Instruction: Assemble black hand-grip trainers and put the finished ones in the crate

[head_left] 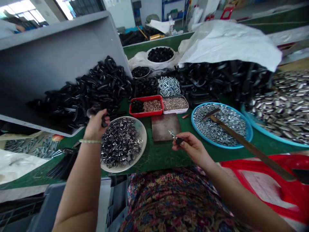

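Observation:
My left hand (95, 124), with a beaded bracelet at the wrist, is closed around a black plastic part (105, 121). It is slightly blurred, at the front of the heap of black curved parts (101, 80) in the tipped grey bin (72, 48). Beside it is a pale bowl (144, 141) of shiny metal rings and clamps. Between thumb and fingers, my right hand (190, 146) pinches a small silver bolt with a black knob (179, 140). The bolt's tip points up and left, over the front right corner of a flat metal plate (165, 127).
Behind the plate stand a red tray (146, 113) and a pinkish tray (176, 111) of small parts. At right is a blue basin (193, 120) of metal pieces with a hammer (241, 138) across it. A red stool (260, 164) stands at front right.

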A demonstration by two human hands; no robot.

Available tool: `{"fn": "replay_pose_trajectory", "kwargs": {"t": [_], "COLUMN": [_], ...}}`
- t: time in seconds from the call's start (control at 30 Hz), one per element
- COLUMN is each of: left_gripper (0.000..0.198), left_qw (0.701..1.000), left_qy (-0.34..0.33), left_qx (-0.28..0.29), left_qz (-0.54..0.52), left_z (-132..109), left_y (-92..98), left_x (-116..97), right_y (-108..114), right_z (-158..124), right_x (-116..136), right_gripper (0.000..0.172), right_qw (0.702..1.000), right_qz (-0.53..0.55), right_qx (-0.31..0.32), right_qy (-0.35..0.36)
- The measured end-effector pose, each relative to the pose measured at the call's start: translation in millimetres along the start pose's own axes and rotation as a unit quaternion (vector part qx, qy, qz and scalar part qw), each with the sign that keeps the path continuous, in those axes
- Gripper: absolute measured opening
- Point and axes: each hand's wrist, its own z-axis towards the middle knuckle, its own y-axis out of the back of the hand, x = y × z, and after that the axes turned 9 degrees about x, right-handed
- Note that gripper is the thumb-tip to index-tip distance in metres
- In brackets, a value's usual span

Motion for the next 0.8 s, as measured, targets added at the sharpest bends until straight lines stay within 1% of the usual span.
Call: {"fn": "replay_pose_trajectory", "kwargs": {"t": [0.03, 0.07, 0.13, 0.17, 0.2, 0.27, 0.3, 0.37, 0.43, 0.47, 0.53, 0.57, 0.63, 0.7, 0.77, 0.8], "left_gripper": [0.02, 0.026, 0.033, 0.035, 0.036, 0.031, 0.027, 0.016, 0.012, 0.013, 0.019, 0.024, 0.025, 0.018, 0.015, 0.015], "left_qw": [0.999, 0.997, 0.981, 0.971, 0.961, 0.943, 0.934, 0.914, 0.885, 0.871, 0.851, 0.848, 0.859, 0.882, 0.914, 0.933], "left_qy": [-0.015, -0.022, 0.013, 0.039, 0.066, 0.12, 0.149, 0.215, 0.283, 0.306, 0.32, 0.314, 0.282, 0.246, 0.204, 0.166], "left_qx": [0.029, 0.078, 0.195, 0.237, 0.27, 0.306, 0.312, 0.307, 0.304, 0.31, 0.328, 0.335, 0.335, 0.326, 0.315, 0.307], "left_qz": [-0.017, -0.016, 0.003, 0.007, 0.0, -0.049, -0.084, -0.156, -0.209, -0.228, -0.257, -0.264, -0.265, -0.236, -0.156, -0.087], "left_z": [-17, -35, -69, -84, -95, -110, -114, -116, -116, -115, -112, -109, -102, -94, -87, -83], "left_y": [-18.3, -37.1, -71.4, -85.0, -95.6, -108.0, -110.7, -112.2, -112.7, -113.6, -117.8, -120.7, -126.7, -130.5, -129.6, -127.0], "left_x": [9, 19, 39, 47, 54, 64, 67, 68, 67, 66, 65, 65, 70, 79, 89, 93], "right_y": [-2, -3, -5, -6, -6, -7, -9, -12, -17, -19, -23, -24, -24, -21, -16, -13], "right_z": [-1, -2, -5, -6, -8, -10, -10, -10, -8, -8, -6, -5, -4, -4, -5, -6], "right_x": [2, 4, 9, 11, 12, 13, 12, 10, 7, 5, 2, 1, -3, -7, -9, -10], "right_gripper": [0.015, 0.017, 0.021, 0.022, 0.023, 0.02, 0.018, 0.017, 0.02, 0.021, 0.021, 0.021, 0.021, 0.021, 0.022, 0.022], "right_qw": [0.999, 0.996, 0.987, 0.983, 0.982, 0.99, 0.996, 0.999, 0.992, 0.988, 0.985, 0.985, 0.986, 0.988, 0.99, 0.99], "right_qz": [-0.042, -0.085, -0.158, -0.179, -0.184, -0.138, -0.09, 0.025, 0.118, 0.144, 0.165, 0.166, 0.16, 0.147, 0.132, 0.125], "right_qx": [0.011, 0.023, 0.041, 0.045, 0.044, 0.026, 0.012, -0.019, -0.042, -0.047, -0.047, -0.045, -0.047, -0.053, -0.058, -0.061], "right_qy": [0.0, 0.001, 0.005, 0.007, 0.007, 0.005, 0.007, 0.01, 0.009, 0.006, -0.001, -0.001, 0.002, 0.005, 0.002, 0.0]}}
